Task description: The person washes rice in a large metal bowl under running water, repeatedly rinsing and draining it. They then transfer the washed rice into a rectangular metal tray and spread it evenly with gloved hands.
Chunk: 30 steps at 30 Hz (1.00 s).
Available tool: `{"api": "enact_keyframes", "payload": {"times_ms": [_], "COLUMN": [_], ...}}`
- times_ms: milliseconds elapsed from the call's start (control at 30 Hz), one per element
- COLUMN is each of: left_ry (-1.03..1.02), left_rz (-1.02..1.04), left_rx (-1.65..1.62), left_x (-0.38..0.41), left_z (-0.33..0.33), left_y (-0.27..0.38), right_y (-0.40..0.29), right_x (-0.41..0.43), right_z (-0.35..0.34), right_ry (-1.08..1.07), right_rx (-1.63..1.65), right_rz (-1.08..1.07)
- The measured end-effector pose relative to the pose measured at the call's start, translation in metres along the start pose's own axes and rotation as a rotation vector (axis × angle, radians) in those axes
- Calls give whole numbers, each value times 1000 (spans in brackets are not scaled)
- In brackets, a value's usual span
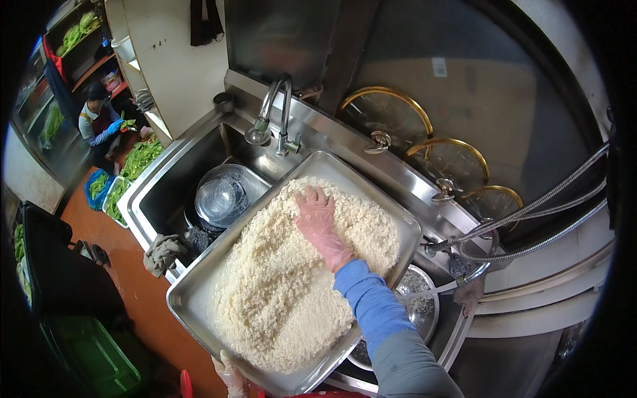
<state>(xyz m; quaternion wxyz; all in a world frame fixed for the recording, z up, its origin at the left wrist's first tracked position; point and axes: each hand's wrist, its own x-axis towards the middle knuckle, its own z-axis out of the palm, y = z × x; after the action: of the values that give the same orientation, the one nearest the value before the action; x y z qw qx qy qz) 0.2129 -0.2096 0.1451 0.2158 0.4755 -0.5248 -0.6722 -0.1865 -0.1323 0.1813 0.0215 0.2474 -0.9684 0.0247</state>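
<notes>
A large stainless steel tray (194, 301) lies tilted across the sink in front of me, holding a broad, uneven heap of white rice (278, 278). My right hand (318, 221), in a thin pinkish see-through glove, rests on the rice near the tray's far side with its fingers spread and palm down. Below the tray's near left edge, my left hand (230, 375) wears a pale glove and grips the rim; part of it is hidden. Toward me the heap has a flatter, smoother patch.
Clear lids or bowls (222, 195) sit in the left sink basin under a curved faucet (275, 107). A grey cloth (163, 252) hangs on its edge. Beneath my right forearm is a metal bowl (419, 298). Glass lids (388, 107) stand behind. A person (99, 122) handles leafy greens at far left.
</notes>
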Motion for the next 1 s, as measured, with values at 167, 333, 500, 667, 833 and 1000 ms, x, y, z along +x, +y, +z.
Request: {"api": "enact_keyframes", "payload": {"times_ms": [167,333,500,667,833,1000], "left_ry": [26,55,-106,5,13,-26], "left_rz": [-255,-282,-49,-206,103,161], "left_rx": [70,200,591,276,31,23], "left_x": [-18,-9,-10,-15,12,18], "left_z": [18,7,-13,5,-18,-18], "left_y": [69,45,21,49,-29,-38], "right_y": [16,32,55,75,95,107], "right_x": [29,44,13,-29,-65,-87], "right_z": [16,14,-12,-13,-15,-24], "right_ry": [94,69,-75,-50,-144,-132], "right_rx": [2,24,55,89,107,223], "right_rz": [116,176,289,327,460,596]}}
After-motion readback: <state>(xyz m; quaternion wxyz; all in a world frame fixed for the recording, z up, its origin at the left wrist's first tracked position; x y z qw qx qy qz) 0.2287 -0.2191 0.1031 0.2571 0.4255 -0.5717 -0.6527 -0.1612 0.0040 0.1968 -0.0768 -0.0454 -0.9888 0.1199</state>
